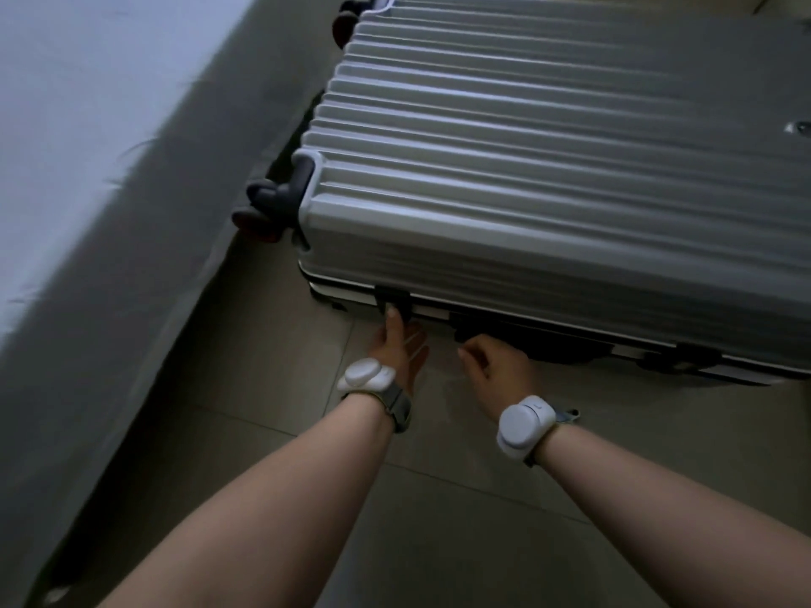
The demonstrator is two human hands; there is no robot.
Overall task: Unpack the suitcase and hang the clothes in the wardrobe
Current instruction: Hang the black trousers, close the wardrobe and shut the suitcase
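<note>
The left hand point(401, 344) is reaching forward with its fingers stretched out almost straight, one fingertip pressing against the small black latch point(392, 300) on the near edge of the suitcase point(548, 147). It is gripping nothing. The right hand point(496, 370) is hovering just beside it with its fingers loosely curled, right at the left end of the black side handle point(526, 344). Whether it is touching or holding that handle cannot be told, as the fingertips are hidden. Both wrists are wearing white bands point(524, 425).

The suitcase is lying flat and closed on the tiled floor point(439, 520), straight ahead of both hands, ribbed shell facing up. Its long axis is running across the view from left to right, dipping a little toward the right, so the long side with the seam is facing the person. The wheels point(267, 204) are pointing left toward the bed point(87, 125), and the opposite end is running out of view on the right.

The left hand is already at its latch. A second latch point(684, 357) is sitting further right along the same edge, past the handle and well apart from both hands, with the right hand the nearer of the two. Judging from this, the unpacking is only beginning: both latches probably need releasing before the upper shell can swing up and away from the person. No clothes or wardrobe are showing.
</note>
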